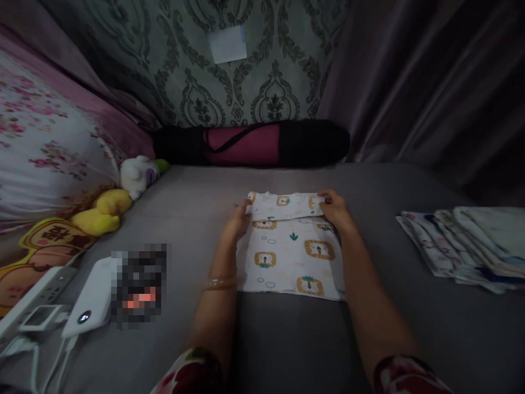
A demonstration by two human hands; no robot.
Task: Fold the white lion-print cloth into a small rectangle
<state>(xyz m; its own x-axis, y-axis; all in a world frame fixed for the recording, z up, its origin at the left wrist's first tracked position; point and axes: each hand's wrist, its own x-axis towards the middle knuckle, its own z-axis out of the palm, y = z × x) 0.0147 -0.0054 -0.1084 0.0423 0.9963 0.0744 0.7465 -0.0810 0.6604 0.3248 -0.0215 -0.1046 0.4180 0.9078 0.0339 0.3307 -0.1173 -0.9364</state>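
Cloth [293, 257], white with lion print, lies flat mid-bed on the grey bed sheet [287, 339], its far edge turned back toward the near side as a narrow band. Far left: floral pillow [45, 148], yellow and white plush toys [117, 200], a white power bank [92, 298] and cables at the near-left edge. Left hand [240, 219] pinches the left end of the folded band, fingers closed on the fabric; a bangle sits on that wrist. Right hand [334, 208] grips the right end the same way, fingers curled over the edge. To do the fold well, as I judge it: keep both ends level so the band stays parallel to the near hem, pull lightly outward to take out slack, line up the side edges, then press flat along the crease. Black-and-pink roll bag [252, 143] lies along the far wall. Stack of folded cloths [467, 241] sits at right, well apart.
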